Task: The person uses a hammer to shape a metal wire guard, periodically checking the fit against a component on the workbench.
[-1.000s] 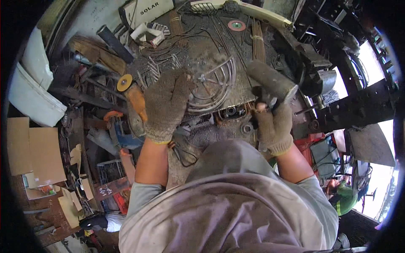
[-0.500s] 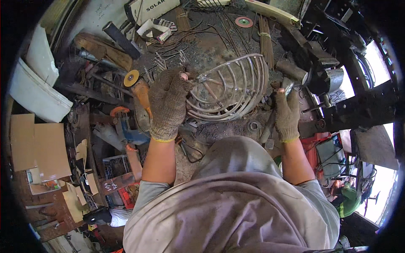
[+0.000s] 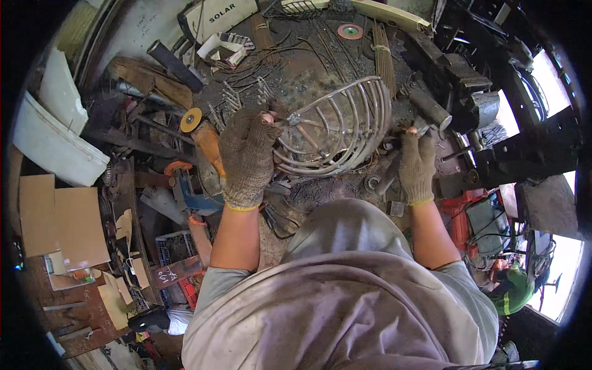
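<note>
A curved cage of bent metal rods [image 3: 351,132] stands in front of me, rounded on its right and narrowing to a joint at its left. My left hand [image 3: 250,154], in a brown knitted glove with a bare thumb tip, is closed on the cage's left end. My right hand [image 3: 419,166], gloved alike, is apart from the cage on its right side. Its fingers are curled, with a small shiny metal piece at the fingertips; what it holds is mostly hidden. Close by that hand lies a thick metal cylinder [image 3: 430,109].
An angle grinder with a yellow disc [image 3: 191,119] lies left of my left hand. Bundled rods [image 3: 383,68] and a loose reddish disc [image 3: 350,31] lie at the far side. Cardboard [image 3: 80,222] is on the left, a red case [image 3: 459,219] on the right. A metal ring [image 3: 372,182] lies near my knee.
The view has shifted slightly. My left hand keeps its hold on the cage, and the right hand stays beside it, its fingers a little lower against the shiny piece.
</note>
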`<state>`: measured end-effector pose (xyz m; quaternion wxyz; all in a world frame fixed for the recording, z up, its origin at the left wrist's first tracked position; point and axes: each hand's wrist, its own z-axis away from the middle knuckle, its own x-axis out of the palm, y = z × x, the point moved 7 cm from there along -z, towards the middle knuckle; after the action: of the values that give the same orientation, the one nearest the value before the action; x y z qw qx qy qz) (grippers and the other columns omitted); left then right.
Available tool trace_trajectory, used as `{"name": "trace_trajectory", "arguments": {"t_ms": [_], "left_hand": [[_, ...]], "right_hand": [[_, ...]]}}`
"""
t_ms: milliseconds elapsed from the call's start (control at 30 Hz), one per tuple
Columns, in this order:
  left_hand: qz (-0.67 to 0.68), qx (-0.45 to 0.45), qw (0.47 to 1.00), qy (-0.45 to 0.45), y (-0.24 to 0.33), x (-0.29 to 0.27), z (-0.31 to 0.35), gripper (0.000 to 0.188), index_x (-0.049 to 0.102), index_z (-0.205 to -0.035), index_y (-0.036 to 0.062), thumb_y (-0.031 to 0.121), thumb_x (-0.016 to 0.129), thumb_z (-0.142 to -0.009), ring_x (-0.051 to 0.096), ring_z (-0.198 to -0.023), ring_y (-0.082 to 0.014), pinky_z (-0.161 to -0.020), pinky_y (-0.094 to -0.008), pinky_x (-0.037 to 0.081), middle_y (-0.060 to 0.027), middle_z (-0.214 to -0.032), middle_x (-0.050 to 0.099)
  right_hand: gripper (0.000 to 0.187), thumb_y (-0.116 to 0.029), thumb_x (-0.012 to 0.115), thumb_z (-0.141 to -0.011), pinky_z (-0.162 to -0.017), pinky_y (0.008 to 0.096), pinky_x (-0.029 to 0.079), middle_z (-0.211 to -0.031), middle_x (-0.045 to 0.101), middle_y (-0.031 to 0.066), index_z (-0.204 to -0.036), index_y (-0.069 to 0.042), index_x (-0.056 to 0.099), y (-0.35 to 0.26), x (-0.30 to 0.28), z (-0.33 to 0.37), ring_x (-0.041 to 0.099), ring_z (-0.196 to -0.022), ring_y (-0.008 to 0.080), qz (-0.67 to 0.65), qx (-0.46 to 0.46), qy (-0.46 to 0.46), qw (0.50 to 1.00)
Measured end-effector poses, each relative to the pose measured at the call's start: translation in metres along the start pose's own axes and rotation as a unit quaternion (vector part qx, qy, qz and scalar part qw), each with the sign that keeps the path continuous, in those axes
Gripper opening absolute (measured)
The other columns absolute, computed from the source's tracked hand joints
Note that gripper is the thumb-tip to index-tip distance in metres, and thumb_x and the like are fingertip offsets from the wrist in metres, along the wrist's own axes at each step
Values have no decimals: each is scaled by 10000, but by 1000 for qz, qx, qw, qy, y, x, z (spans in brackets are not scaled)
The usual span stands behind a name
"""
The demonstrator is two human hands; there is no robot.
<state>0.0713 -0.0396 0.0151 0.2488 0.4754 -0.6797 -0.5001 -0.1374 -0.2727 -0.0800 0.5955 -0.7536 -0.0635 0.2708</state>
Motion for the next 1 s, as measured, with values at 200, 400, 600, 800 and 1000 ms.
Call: {"name": "trace_trajectory", "arguments": {"t_ms": [200, 400, 600, 800, 1000], "left_hand": [[126, -19, 991, 29, -37, 8, 10, 228, 656, -995, 26, 245, 645, -933, 604, -837, -141, -774, -286, 472, -48, -923, 669], [49, -13, 995, -87, -31, 28, 7, 413, 637, -1092, 33, 418, 559, -963, 606, -910, -162, -844, -314, 471, -66, -1016, 663], [237, -111, 949, -175, -19, 39, -13, 508, 674, -1067, 16, 492, 537, -953, 639, -937, -184, -839, -320, 496, -108, -1006, 683], [69, -163, 917, -359, -9, 64, -3, 258, 705, -979, 28, 260, 649, -880, 653, -938, -177, -832, -318, 508, -93, -994, 690], [-16, 193, 932, -305, 1, 64, -7, 259, 677, -965, -17, 184, 728, -811, 668, -743, -168, -692, -301, 549, -81, -836, 683]], "right_hand": [[468, -396, 426, -1023, -871, 346, 467, -1104, 635, 132, -1228, 3, 555, 8, 8, -8, 609, -981, 224, 274, -95, -40, 956], [494, -388, 525, -974, -823, 327, 503, -1081, 645, 128, -1235, 31, 544, 48, 6, -24, 640, -928, 204, -296, 180, -4, 938], [401, -325, 552, -977, -783, 327, 538, -1030, 651, 116, -1193, 13, 549, 26, 9, -17, 650, -889, 195, -432, 178, 3, 884], [360, -323, 539, -986, -736, 324, 548, -975, 665, 101, -1137, 1, 585, 33, 9, -19, 662, -831, 188, -376, 169, 14, 911], [364, -332, 536, -990, -725, 315, 553, -972, 666, 101, -1132, -1, 587, 36, 12, -17, 664, -818, 183, -395, 208, 1, 895]]}}
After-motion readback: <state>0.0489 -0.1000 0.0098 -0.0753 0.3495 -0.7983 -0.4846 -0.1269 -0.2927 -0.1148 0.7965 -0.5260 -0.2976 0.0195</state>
